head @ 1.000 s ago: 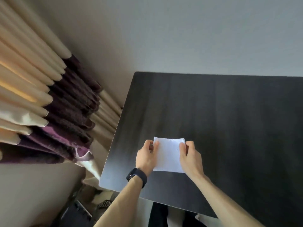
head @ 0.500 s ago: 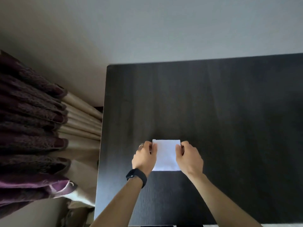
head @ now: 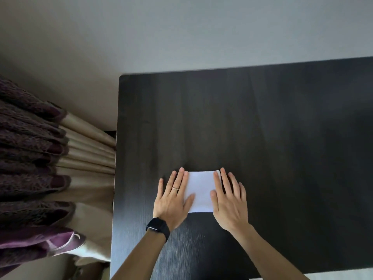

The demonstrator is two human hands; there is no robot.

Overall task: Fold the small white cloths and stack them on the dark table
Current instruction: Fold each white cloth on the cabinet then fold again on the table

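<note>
Head view: I see both hands low in the centre of the frame, palms down and apart, neither one gripping anything. The left hand (head: 171, 201) lies flat with its fingers straight and spread, the forefinger along the left edge of the small white cloth (head: 201, 188) and the thumb resting on its lower left corner. The right hand (head: 228, 203) mirrors it, fingers straight, with the forefinger and thumb pressing on the right edge. A ring (head: 175, 188) sits on one left finger, and a black watch (head: 158, 228) wraps the left wrist.

Between the hands, the cloth lies flat as a neat folded rectangle on the dark table (head: 262, 128), which fills the centre and right of the frame. Pleated purple and beige curtains (head: 30, 158) hang down the left side. A pale wall (head: 181, 33) runs across the top.
</note>
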